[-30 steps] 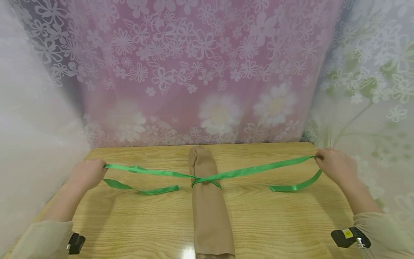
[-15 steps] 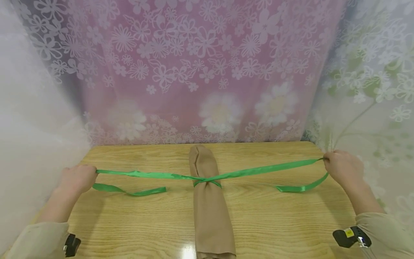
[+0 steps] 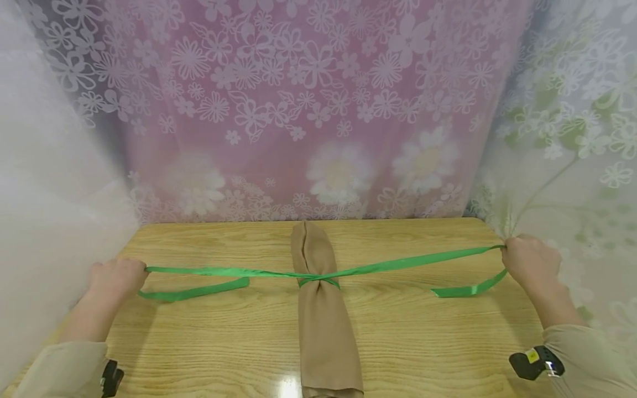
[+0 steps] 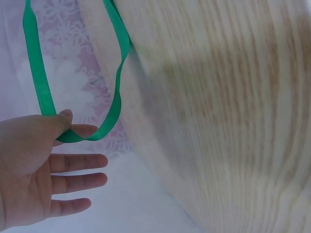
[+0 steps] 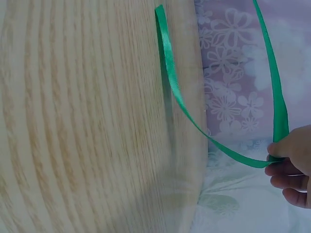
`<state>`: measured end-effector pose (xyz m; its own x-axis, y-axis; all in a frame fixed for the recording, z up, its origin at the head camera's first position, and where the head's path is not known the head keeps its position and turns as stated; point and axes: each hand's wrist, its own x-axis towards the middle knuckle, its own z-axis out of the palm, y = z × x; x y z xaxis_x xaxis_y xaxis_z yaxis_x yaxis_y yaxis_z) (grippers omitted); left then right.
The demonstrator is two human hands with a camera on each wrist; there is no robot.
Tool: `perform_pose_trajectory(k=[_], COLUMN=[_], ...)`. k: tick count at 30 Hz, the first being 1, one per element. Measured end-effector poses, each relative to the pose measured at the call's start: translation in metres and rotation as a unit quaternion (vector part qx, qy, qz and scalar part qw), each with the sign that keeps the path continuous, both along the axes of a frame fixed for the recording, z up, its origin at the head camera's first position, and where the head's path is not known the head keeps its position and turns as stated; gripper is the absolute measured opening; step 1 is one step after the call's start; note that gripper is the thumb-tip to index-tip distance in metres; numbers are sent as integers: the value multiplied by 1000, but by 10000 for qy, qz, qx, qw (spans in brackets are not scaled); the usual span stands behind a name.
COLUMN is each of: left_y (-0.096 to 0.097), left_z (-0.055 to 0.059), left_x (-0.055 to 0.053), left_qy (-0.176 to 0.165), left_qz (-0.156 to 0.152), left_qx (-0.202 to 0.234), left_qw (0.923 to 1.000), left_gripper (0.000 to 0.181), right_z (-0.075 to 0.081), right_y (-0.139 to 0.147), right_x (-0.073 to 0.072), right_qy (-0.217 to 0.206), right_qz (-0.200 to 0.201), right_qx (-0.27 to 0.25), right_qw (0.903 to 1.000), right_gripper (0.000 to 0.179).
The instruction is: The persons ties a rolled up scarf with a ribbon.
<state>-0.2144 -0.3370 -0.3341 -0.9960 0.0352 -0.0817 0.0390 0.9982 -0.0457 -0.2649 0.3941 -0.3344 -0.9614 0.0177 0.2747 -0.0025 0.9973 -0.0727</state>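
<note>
A rolled brown cloth [image 3: 328, 331] lies lengthwise on the table, cinched near its upper part by a green ribbon [image 3: 398, 266] that crosses over itself there. My left hand [image 3: 116, 279] pinches one length of the ribbon between thumb and index finger; the left wrist view shows the other fingers of that hand [image 4: 39, 165] extended. At the far right, my right hand [image 3: 531, 262] pinches the opposite length, its remaining fingers loosely bent in the right wrist view. Both lengths stretch nearly straight from the crossing to the hands, and a loose tail dangles from each grip.
The wooden table [image 3: 224, 342] has its back edge against a pink flowered curtain [image 3: 318, 110]. Pale curtains hang at left [image 3: 59, 166] and right [image 3: 577, 182], close beside the hands. Each forearm carries a dark wrist device.
Both hands have moved outward and slightly down, the left one more. The ribbon's crossing has drawn tighter, gathering the cloth beneath it, and the loose tails have shifted outward with the hands.
</note>
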Motion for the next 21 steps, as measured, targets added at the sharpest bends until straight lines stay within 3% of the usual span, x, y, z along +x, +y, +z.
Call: perform_pose_trajectory(k=[6, 14, 21], left_y=[-2, -3, -3], left_z=[-5, -12, -14], left_x=[-1, -1, 1], left_qy=[-45, 68, 25], left_qz=[-39, -101, -121], left_qx=[-72, -241, -331], left_qw=[10000, 9996, 9994], left_gripper=[17, 14, 16], right_z=[0, -3, -4], right_y=[3, 6, 9], right_x=[-1, -2, -10], right_qy=[-298, -566, -899], right_qz=[-133, 24, -122], right_qx=[-20, 69, 203], right_qw=[9995, 9984, 9957], right_gripper=[26, 20, 21])
